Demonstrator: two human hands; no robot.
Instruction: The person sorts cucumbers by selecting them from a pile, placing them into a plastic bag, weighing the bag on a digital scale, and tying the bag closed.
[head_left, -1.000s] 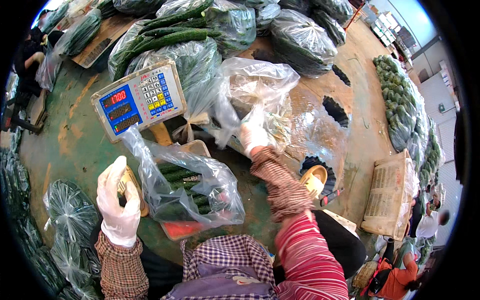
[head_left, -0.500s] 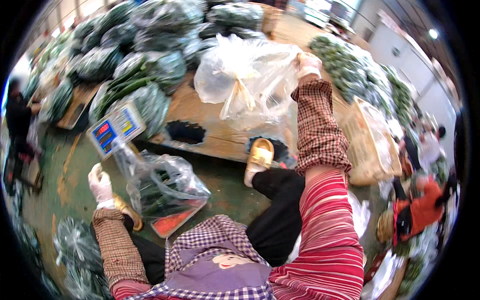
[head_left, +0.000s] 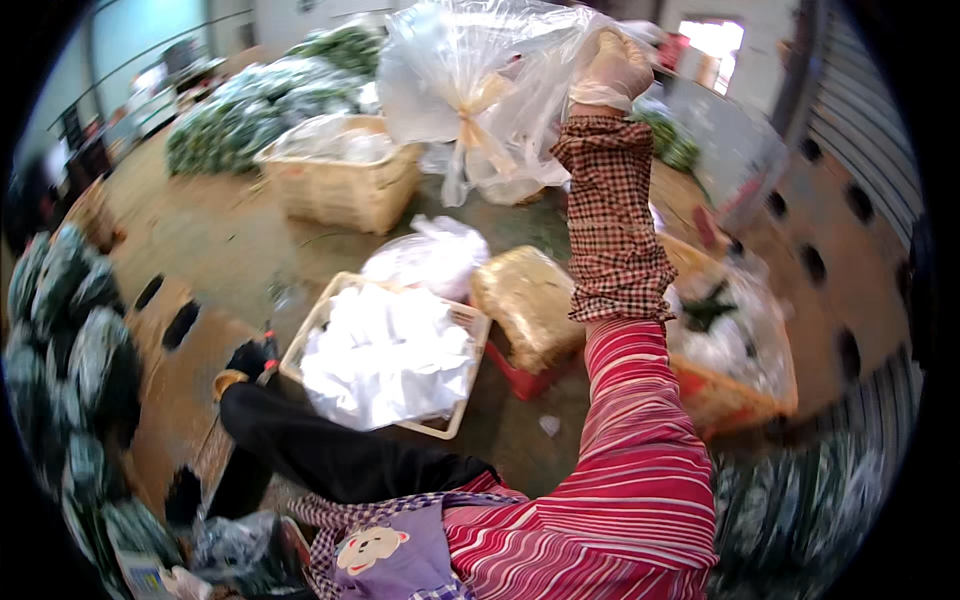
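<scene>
My right hand [head_left: 612, 75], in a pale thin glove, is raised at the top with its fingers closed on a large clear plastic bag [head_left: 430, 75]. The bag hangs to the left of the hand, gathered and tied at a beige knot, and it looks puffed. At the lower left rim, my gloved left hand [head_left: 186, 583] shows only in part, beside a scale's display panel [head_left: 146, 578]. Its fingers are too small and cut off to read. Close to it lies a clear bag of dark green vegetables [head_left: 238, 545].
A crate of white bags [head_left: 452, 425] stands before me, with a brown taped package [head_left: 530, 300] beside it. Further off is a beige crate [head_left: 335, 200]; an orange crate [head_left: 715, 405] is at right. Bagged vegetables [head_left: 105, 365] line the left.
My view has swung to the right, bringing the crates before me. My right hand still holds the clear bag; my left hand and the scale have shifted to the lower left rim.
</scene>
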